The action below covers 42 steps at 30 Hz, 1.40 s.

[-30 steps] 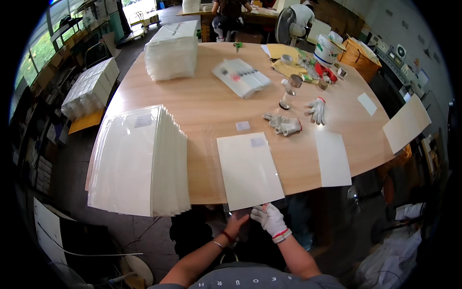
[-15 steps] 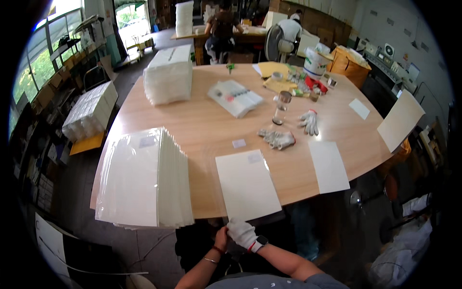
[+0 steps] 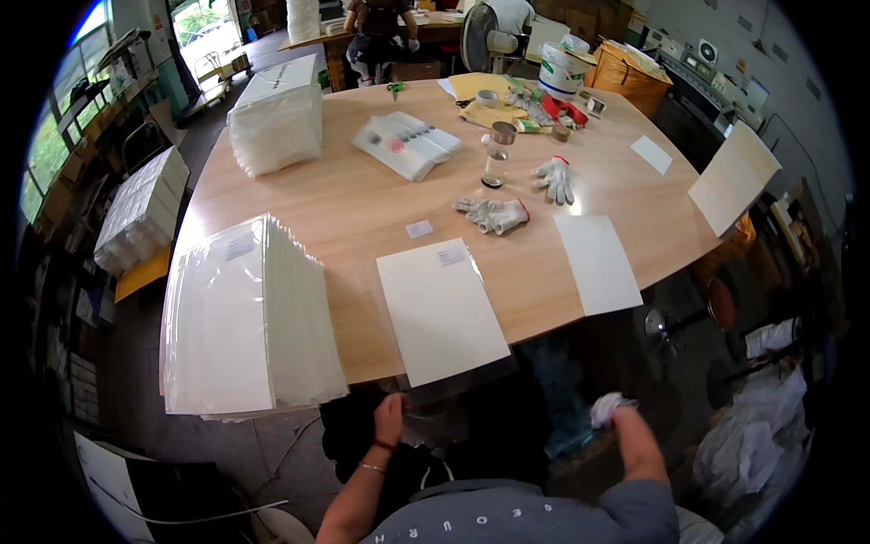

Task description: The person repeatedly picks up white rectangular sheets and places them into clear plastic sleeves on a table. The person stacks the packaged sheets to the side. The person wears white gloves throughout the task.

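Note:
A white sheet (image 3: 444, 317) in a clear plastic sleeve (image 3: 471, 376) lies at the table's front edge, with a small label near its top. The sleeve's open end hangs past the edge toward me. My bare left hand (image 3: 390, 420) is closed at the near left corner of this sleeve, pinching the plastic. Out to the right, below the table edge, my right hand (image 3: 613, 410) wears a white glove. It is apart from the sleeve, and motion smears its fingers. A tall stack of sleeved white sheets (image 3: 222, 326) stands to the left.
Another white sheet (image 3: 598, 265) lies to the right. Beyond are two work gloves (image 3: 494, 216), a glass jar (image 3: 497, 159), a small label (image 3: 419, 228), plastic bags (image 3: 408, 145) and a bundled stack (image 3: 276, 113). A white bucket (image 3: 562, 72) stands far right. Two people work at the back.
My right hand has left the sleeve's near edge and moved right, away from my left hand. My left hand stays at the sleeve's corner. The view has shifted.

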{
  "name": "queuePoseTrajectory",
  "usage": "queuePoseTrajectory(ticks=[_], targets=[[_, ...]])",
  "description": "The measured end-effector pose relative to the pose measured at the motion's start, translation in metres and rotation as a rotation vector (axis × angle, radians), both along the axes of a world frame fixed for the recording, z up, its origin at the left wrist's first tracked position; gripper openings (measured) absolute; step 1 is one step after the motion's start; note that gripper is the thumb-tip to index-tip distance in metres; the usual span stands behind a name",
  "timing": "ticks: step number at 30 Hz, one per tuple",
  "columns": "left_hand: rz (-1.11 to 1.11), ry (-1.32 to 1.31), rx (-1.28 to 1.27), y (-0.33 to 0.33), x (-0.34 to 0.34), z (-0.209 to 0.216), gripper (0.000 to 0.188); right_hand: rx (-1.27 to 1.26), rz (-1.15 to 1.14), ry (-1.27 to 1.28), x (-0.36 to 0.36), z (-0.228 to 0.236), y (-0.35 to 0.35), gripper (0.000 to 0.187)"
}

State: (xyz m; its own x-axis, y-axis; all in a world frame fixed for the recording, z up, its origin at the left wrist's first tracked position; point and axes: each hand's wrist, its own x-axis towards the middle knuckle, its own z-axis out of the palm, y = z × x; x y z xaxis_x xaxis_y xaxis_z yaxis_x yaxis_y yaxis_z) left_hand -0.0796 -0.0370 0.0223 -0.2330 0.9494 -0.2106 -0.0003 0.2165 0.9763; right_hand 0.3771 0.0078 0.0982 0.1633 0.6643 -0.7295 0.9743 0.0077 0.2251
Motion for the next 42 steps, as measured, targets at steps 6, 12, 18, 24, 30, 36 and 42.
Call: queuePoseTrajectory(ticks=[6, 12, 18, 24, 30, 36, 42], targets=[[-0.088, 1.246, 0.447, 0.007, -0.013, 0.043, 0.041, 0.974, 0.013, 0.930, -0.114, -0.011, 0.026, 0.034], [-0.446, 1.026, 0.694, 0.037, -0.014, 0.056, 0.014, 0.748, 0.448, 1.321, -0.132, 0.006, 0.077, 0.005], [-0.205, 0.898, 0.342, 0.044, -0.005, 0.035, 0.022, 0.768, 0.198, 0.868, -0.151, -0.004, 0.083, 0.025], [0.100, 0.041, -0.040, 0.026, -0.009, -0.010, 0.028, 0.953, -0.158, 0.828, -0.170, -0.014, 0.064, 0.024], [-0.083, -0.213, -0.066, 0.035, 0.009, 0.082, 0.019, 0.612, -0.639, 1.458, -0.181, -0.011, 0.038, 0.027], [-0.299, 0.472, 0.317, 0.006, -0.036, 0.232, 0.016, 0.367, -0.536, 1.722, -0.245, 0.013, 0.018, 0.031], [0.398, 0.549, 0.471, -0.052, -0.179, 0.317, 0.012, 0.102, -0.101, 1.947, -0.397, 0.154, 0.049, 0.035]])
